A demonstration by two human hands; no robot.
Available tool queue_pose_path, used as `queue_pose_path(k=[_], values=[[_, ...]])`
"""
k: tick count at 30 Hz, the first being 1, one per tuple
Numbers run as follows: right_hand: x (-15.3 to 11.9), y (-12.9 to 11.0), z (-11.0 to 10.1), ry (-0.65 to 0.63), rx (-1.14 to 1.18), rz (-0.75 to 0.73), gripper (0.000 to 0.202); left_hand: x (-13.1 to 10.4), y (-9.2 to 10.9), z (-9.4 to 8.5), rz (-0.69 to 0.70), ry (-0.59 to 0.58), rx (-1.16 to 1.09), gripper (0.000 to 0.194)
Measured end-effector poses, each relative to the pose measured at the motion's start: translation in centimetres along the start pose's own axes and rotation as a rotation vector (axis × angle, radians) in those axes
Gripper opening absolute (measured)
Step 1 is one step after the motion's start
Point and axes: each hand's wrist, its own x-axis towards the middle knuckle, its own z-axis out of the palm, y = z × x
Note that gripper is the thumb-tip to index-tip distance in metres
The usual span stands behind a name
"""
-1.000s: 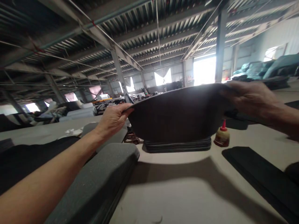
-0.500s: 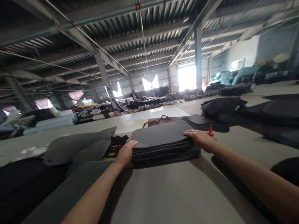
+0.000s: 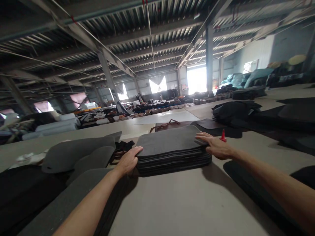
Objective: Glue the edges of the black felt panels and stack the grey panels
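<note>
A thick stack of dark grey mat-like sheets [image 3: 169, 141] lies on the light table, its layered black edges facing me. My left hand [image 3: 128, 160] rests at the stack's left near corner, fingers stretched out against the edge. On the opposite side my right hand [image 3: 214, 146] has its fingers spread over the top sheet, with the thumb lower by the side. Neither hand's fingers are wrapped round the sheets. A small red cone-shaped cap [image 3: 223, 136] shows just beyond my right wrist.
Larger grey cut pieces [image 3: 78, 154] lie in piles to the left. A dark stack [image 3: 256, 193] lies under my right forearm, and a black heap [image 3: 233, 113] stands farther back. Behind the stack is a brown strap [image 3: 164, 125]. White rolls [image 3: 57, 126] lie at the far left.
My left hand has slid slightly left and up at the stack's edge. The right hand's fingers have spread apart more, and the hand has shifted a little right. The stack looks nearly unmoved.
</note>
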Motion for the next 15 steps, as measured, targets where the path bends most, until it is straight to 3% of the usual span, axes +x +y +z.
queue_pose_path(k=[4,7,10,15], values=[[0.8,1.1,-1.9,0.126,0.113,0.188,0.063,-0.3,0.0,-1.0,-0.198,0.155,-0.248,0.069],[2.2,2.0,-1.2,0.182,0.133,0.308,0.059,0.2,0.0,-0.2,-0.453,0.286,-0.431,0.065],[2.9,2.6,0.8,0.184,0.110,0.356,0.050,0.6,0.9,1.3,-0.603,0.269,-0.615,0.062],[1.9,2.9,3.3,0.141,0.075,0.254,0.051,0.8,3.2,2.6,-0.623,0.178,-0.876,0.061]])
